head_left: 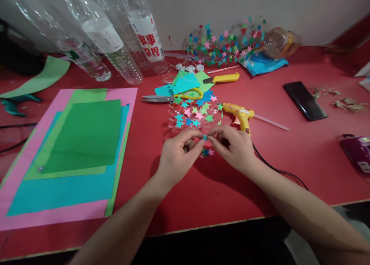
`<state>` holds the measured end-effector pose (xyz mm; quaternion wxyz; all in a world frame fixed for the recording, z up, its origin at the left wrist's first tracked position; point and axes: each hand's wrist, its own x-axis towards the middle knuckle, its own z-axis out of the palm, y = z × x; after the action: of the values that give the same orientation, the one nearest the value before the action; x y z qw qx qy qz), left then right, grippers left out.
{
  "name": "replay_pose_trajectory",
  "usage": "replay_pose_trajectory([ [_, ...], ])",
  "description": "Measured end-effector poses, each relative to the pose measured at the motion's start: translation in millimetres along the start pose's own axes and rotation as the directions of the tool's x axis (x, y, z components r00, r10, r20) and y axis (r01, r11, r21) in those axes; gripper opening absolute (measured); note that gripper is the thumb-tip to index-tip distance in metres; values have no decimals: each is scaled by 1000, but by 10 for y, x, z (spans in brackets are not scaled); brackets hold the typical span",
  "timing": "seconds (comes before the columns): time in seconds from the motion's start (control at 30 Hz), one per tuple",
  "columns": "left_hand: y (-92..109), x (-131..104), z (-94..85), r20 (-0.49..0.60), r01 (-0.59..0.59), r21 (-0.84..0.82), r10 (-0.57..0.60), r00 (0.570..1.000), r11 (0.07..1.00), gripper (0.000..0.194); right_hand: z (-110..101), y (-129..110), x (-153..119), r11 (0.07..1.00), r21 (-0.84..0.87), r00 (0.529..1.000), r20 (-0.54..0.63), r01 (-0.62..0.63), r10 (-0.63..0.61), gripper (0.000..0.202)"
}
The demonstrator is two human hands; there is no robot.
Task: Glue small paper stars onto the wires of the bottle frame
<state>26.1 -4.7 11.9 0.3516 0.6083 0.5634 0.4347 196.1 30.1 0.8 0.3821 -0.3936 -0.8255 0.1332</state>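
Note:
Between the fingertips of both hands is a small blue paper star (205, 137). My left hand (182, 151) pinches it from the left, and my right hand (231, 143) pinches it from the right, so much of it is hidden. Several loose paper stars (207, 152) lie on the red table just below the fingers. Right behind the hands sits a clear plastic piece covered with coloured stars (196, 114). A yellow glue gun (239, 114) with a glue stick in its back lies beyond my right hand.
Stacked coloured sheets (83, 137) cover the left side. Scissors (164, 98), a yellow cutter (224, 78) and paper scraps (185, 83) lie behind. Tall plastic bottles (106, 41) and a star-covered clear piece (225, 43) stand along the wall. A phone (305, 101) lies right; a black cord (277, 170) crosses the table.

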Motion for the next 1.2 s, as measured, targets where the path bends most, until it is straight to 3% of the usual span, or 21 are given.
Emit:
replay_pose_trajectory([
  [0.27,8,22,9,19,107,-146,-106,994,984,1,37,-52,-4,994,70,997,6,-80,80,5],
  [0.53,22,40,7,65,240,-294,-231,971,925,2,51,-63,1,996,54,998,4,-67,67,7],
  [0.9,-73,80,12,18,263,-376,-277,961,888,6,12,-79,-28,992,97,996,-43,78,-74,13],
  [1.2,-96,97,30,-23,210,-374,-236,971,903,11,-88,15,-19,998,-5,989,-135,63,-64,15],
])
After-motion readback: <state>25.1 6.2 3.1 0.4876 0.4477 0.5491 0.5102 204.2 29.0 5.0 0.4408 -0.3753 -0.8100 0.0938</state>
